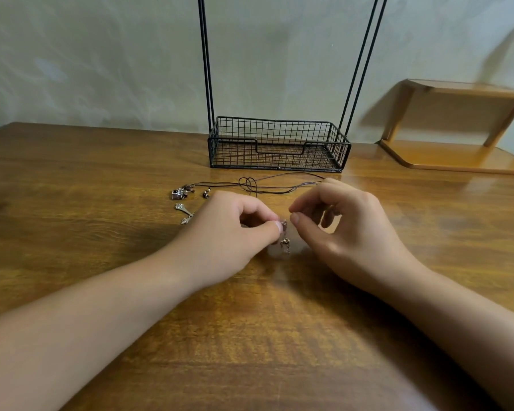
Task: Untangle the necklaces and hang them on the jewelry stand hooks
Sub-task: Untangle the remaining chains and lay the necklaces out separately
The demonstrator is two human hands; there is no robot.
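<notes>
- Left hand (pixel 238 229) pinches small clasp (pixel 284 223), in front of wire basket (pixel 279 143).
- Right hand (pixel 339 221) curled just beside the clasp; grip cannot tell.
- Cords (pixel 250 184) w/ pendants (pixel 180 193) lie near basket.

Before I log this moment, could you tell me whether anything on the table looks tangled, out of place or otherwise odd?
Yes: the dark necklace cords lie crossed in a looped knot on the wooden table, just in front of the jewelry stand's empty wire basket. The left hand pinches a small metal clasp; nothing looks broken.
</notes>
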